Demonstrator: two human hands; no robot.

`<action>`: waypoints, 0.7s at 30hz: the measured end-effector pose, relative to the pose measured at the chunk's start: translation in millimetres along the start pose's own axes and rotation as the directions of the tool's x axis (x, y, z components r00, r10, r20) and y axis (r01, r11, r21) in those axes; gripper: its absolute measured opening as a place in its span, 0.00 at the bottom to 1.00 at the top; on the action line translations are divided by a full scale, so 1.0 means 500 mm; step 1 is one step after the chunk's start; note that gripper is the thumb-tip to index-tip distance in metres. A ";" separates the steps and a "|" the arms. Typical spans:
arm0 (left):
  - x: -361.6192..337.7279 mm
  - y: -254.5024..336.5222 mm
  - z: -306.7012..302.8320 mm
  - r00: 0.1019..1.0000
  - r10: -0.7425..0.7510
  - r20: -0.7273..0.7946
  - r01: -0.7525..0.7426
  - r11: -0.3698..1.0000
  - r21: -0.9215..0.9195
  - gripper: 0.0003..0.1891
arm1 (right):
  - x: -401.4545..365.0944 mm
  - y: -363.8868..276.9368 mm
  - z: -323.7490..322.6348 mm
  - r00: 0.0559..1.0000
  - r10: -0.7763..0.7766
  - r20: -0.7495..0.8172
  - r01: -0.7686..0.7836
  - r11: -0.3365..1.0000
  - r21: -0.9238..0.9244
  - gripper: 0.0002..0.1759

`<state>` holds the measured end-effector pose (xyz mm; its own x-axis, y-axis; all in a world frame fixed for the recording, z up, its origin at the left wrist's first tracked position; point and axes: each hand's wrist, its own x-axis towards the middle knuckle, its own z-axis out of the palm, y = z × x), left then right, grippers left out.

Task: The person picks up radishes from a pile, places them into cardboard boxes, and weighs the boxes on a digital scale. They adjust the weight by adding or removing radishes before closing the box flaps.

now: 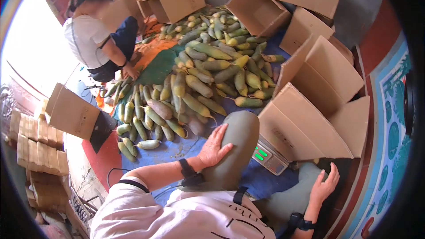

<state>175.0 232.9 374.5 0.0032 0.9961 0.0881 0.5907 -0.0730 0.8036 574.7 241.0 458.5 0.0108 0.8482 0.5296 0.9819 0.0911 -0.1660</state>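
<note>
My left hand [215,146] lies on my raised left knee, fingers extended and holding nothing. My right hand [324,182] is beside my other knee, empty, with its fingers apart. Between my legs and the wall stands an open cardboard box [305,124] with its flaps spread. It sits on a digital scale [270,157] whose green display is lit. Past my left knee is a large heap of long green radishes [199,86], some partly purple-brown, on blue and green sheets. The nearest ones lie loosely in rows.
A co-worker [90,40] squats at the far left, one hand on radishes. Several cardboard boxes [175,2] stand along the back wall, and a tilted box [261,9] opens toward the heap. Another box [73,110] and stacked flattened-looking cartons [40,146] are at left.
</note>
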 end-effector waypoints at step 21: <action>-0.003 0.003 0.000 1.000 -0.023 0.015 0.024 1.000 -0.021 0.38 | 0.023 -0.057 -0.034 0.998 -0.038 -0.054 0.036 0.999 -0.035 0.15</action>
<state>175.9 231.4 375.8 0.0011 0.9982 0.0606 0.5738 -0.0503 0.8175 550.2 239.2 483.3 -0.0162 0.8149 0.5794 0.9876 0.1035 -0.1179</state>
